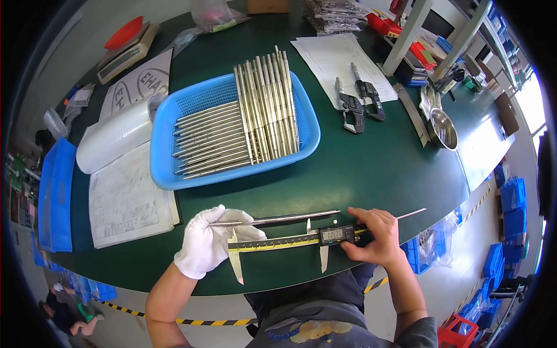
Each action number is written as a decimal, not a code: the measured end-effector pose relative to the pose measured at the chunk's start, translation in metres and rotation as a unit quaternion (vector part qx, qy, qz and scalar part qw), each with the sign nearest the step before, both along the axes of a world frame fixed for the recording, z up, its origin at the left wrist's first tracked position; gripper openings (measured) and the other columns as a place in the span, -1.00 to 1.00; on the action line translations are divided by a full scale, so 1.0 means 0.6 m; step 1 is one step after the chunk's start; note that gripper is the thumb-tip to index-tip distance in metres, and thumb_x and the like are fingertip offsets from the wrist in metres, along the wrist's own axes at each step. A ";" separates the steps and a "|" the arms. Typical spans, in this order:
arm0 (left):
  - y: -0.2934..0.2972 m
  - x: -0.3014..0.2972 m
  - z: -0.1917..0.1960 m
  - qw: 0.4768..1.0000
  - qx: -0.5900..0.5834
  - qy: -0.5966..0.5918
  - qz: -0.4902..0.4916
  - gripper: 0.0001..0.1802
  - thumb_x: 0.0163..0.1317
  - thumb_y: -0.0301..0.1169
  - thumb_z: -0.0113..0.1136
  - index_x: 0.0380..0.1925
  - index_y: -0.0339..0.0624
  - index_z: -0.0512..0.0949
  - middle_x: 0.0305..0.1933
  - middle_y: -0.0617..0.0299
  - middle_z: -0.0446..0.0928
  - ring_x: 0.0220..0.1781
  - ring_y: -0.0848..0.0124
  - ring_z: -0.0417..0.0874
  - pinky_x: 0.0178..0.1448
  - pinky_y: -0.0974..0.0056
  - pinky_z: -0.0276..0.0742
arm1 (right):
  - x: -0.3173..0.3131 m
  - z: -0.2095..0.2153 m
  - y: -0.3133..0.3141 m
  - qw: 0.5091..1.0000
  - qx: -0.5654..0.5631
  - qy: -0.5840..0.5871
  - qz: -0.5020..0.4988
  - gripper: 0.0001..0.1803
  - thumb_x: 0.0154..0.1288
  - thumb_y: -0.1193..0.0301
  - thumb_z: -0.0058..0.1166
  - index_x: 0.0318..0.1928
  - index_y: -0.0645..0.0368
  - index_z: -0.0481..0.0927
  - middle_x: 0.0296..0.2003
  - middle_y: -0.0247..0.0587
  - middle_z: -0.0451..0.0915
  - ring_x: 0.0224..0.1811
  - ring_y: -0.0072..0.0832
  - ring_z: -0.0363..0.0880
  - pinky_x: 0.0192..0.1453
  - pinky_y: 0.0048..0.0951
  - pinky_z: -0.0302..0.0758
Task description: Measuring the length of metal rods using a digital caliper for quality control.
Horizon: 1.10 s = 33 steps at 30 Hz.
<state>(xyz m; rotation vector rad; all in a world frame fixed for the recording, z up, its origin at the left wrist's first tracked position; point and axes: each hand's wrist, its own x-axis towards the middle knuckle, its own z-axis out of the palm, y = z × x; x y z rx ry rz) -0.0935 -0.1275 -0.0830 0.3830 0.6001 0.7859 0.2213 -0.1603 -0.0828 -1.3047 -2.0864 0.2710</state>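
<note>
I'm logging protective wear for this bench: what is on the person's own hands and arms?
The left hand wears a white fabric glove that ends at the wrist. The right hand is bare, with no glove. Both forearms are uncovered, with no sleeves, watch or bands visible.

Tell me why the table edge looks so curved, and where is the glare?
Head view: the fisheye lens bends the green table edge and leaves dark corners; window light at the right washes out the tabletop beside the steel bowl; the centre stays sharp, with the caliper and blue basket crisp.
</note>
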 end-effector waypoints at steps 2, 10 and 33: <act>-0.001 0.000 0.001 1.000 0.002 0.004 -0.002 -0.45 0.30 -0.19 -0.36 -0.21 -0.51 0.48 -0.23 -0.28 0.54 -0.08 -0.05 0.56 0.12 0.06 0.38 | 0.002 -0.003 0.000 1.000 0.006 -0.009 0.009 -0.42 -0.32 0.22 0.30 -0.18 0.21 0.54 -0.61 -0.27 0.49 -0.61 -0.36 0.48 -0.46 -0.43 0.42; -0.003 0.017 0.015 0.996 -0.020 0.075 0.042 -0.51 0.28 -0.19 -0.26 -0.37 -0.44 0.51 -0.37 -0.21 0.57 -0.25 -0.04 0.62 -0.04 0.02 0.50 | 0.010 -0.004 -0.004 1.000 -0.009 -0.006 0.018 -0.40 -0.35 0.27 0.26 -0.15 0.25 0.53 -0.59 -0.24 0.48 -0.60 -0.37 0.47 -0.47 -0.44 0.39; 0.001 0.000 0.000 1.000 -0.013 -0.012 0.000 -0.46 0.29 -0.17 -0.32 -0.25 -0.50 0.50 -0.28 -0.27 0.55 -0.10 -0.06 0.57 0.11 0.03 0.37 | 0.004 -0.002 0.000 0.999 -0.029 0.012 0.025 -0.41 -0.30 0.23 0.28 -0.16 0.23 0.52 -0.59 -0.21 0.50 -0.60 -0.31 0.49 -0.48 -0.42 0.44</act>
